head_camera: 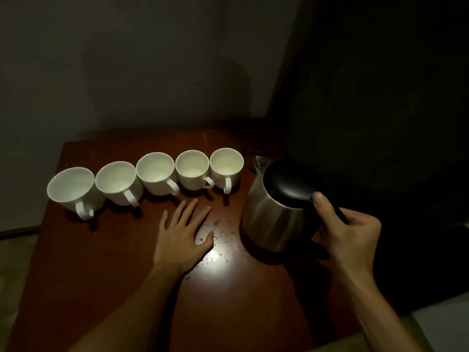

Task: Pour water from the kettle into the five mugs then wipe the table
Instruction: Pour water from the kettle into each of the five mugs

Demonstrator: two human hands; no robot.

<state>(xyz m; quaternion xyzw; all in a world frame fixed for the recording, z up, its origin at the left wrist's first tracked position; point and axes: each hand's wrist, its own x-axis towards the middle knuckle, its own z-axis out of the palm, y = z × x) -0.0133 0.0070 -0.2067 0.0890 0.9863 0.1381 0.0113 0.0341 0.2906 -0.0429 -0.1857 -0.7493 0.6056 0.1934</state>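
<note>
Several white mugs stand in a row across the far part of the reddish-brown table [83, 262], from the leftmost mug [73, 191] to the rightmost mug [226, 166], handles turned toward me. A steel kettle [274, 219] with a black lid stands right of the row, spout pointing at the rightmost mug. My right hand [347, 235] is wrapped around its black handle, thumb on top. My left hand [185, 235] lies flat on the table in front of the mugs, fingers spread. Whether the mugs hold water is hard to tell.
Small drops and specks [223, 246] lie on the table between my hands, around a bright glare spot. A dark cord [250, 151] runs behind the kettle. A grey wall stands behind the table; the right side is dark.
</note>
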